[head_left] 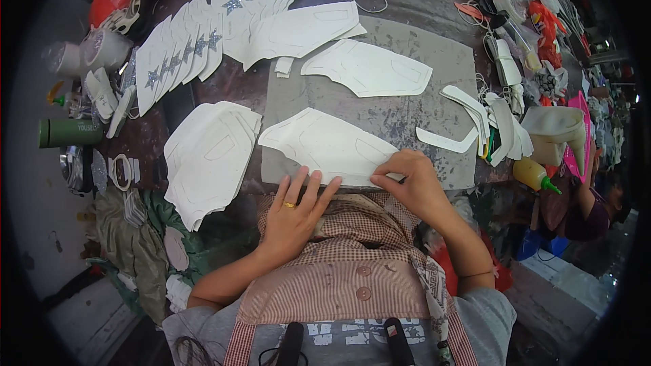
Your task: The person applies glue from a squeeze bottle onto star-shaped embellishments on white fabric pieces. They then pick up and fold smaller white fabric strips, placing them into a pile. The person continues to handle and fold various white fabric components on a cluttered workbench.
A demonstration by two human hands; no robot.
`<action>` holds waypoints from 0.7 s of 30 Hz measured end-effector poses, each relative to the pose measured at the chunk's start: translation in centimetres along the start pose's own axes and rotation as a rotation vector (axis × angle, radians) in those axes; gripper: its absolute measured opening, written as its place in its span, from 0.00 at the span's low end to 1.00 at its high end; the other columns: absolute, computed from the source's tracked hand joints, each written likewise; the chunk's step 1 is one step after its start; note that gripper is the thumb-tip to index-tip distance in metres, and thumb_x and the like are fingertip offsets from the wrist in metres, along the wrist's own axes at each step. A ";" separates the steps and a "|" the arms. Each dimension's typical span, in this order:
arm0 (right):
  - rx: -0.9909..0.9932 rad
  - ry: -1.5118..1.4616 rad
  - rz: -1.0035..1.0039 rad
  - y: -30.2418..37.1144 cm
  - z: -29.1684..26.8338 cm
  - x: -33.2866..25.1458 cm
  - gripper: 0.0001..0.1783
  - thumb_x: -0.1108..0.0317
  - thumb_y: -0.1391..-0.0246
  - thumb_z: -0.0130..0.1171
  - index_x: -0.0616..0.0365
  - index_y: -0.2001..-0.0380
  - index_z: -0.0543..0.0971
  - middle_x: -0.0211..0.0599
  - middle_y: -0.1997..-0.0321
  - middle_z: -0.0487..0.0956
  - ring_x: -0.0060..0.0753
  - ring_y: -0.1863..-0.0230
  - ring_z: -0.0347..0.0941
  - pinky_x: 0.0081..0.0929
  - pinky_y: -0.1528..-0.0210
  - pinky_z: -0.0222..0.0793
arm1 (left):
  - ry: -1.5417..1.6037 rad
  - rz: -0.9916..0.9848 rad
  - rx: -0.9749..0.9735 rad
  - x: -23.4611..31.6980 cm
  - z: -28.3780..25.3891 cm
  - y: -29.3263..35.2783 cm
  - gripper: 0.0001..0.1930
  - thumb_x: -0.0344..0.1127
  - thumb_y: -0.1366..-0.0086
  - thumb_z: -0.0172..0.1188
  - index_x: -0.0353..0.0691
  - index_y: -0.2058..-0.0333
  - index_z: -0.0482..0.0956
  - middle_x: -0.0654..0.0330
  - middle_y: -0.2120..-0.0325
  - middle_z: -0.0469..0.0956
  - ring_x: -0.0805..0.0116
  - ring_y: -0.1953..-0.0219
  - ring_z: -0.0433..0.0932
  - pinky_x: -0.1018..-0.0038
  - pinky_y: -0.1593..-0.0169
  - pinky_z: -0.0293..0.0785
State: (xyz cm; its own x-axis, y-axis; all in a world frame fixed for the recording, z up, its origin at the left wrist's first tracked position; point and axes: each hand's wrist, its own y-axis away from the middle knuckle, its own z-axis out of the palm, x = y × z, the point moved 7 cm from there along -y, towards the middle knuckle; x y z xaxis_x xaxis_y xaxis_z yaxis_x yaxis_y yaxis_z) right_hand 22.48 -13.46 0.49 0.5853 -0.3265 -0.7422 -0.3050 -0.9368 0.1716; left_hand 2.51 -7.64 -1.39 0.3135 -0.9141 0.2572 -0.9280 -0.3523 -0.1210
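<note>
A white cut-out piece, shaped like a shoe upper with pencilled outlines, lies on the grey board in front of me. My left hand, a ring on one finger, rests with spread fingertips on its near edge. At the right end of that edge, my right hand pinches the piece between thumb and fingers. Farther back on the board is another white piece of the same shape. To the left sits a stack of similar pieces, partly fanned out.
Fanned white pieces with glittery stars cover the back left. Curved white strips lie at the right, near a yellow bottle with a green nozzle and a whitish container. A green bottle lies at the left edge.
</note>
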 end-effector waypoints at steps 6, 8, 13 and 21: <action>0.036 0.142 -0.040 -0.2 0.2 -0.7 0.06 0.66 0.52 0.67 0.55 0.75 0.82 0.33 0.72 0.81 0.42 0.63 0.74 0.38 0.56 0.63 | -0.090 -0.020 0.014 0.6 -0.4 -0.7 0.34 0.33 0.43 0.59 0.47 0.35 0.68 0.50 0.41 0.67 0.49 0.36 0.64 0.51 0.35 0.62; 0.005 0.242 -0.053 -0.4 0.4 -1.2 0.06 0.66 0.52 0.66 0.55 0.74 0.81 0.33 0.72 0.81 0.42 0.64 0.74 0.38 0.57 0.63 | -0.031 0.005 0.089 1.4 -0.9 -1.6 0.31 0.33 0.43 0.60 0.43 0.37 0.71 0.50 0.41 0.69 0.49 0.37 0.66 0.52 0.35 0.63; -0.035 0.552 -0.088 -0.1 0.7 -2.4 0.14 0.65 0.53 0.68 0.55 0.62 0.79 0.36 0.68 0.81 0.43 0.63 0.75 0.39 0.57 0.66 | 0.284 0.180 0.057 4.1 0.0 -3.1 0.32 0.39 0.41 0.63 0.34 0.38 0.68 0.48 0.39 0.69 0.54 0.36 0.68 0.57 0.35 0.65; 0.161 -0.390 0.206 1.0 -2.4 4.8 0.15 0.77 0.49 0.67 0.63 0.58 0.76 0.28 0.71 0.76 0.14 0.71 0.69 0.16 0.68 0.67 | 0.075 0.229 0.040 5.2 0.0 -3.7 0.33 0.35 0.39 0.57 0.41 0.34 0.65 0.52 0.46 0.73 0.59 0.42 0.70 0.61 0.38 0.67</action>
State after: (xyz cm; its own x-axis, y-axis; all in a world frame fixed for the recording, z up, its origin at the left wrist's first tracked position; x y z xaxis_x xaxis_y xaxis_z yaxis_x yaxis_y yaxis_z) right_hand 26.73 -16.25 -1.34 0.1835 -0.4031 -0.8966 -0.5159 -0.8158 0.2613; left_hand 7.56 -11.12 0.39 0.0783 -0.9542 0.2888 -0.9641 -0.1462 -0.2219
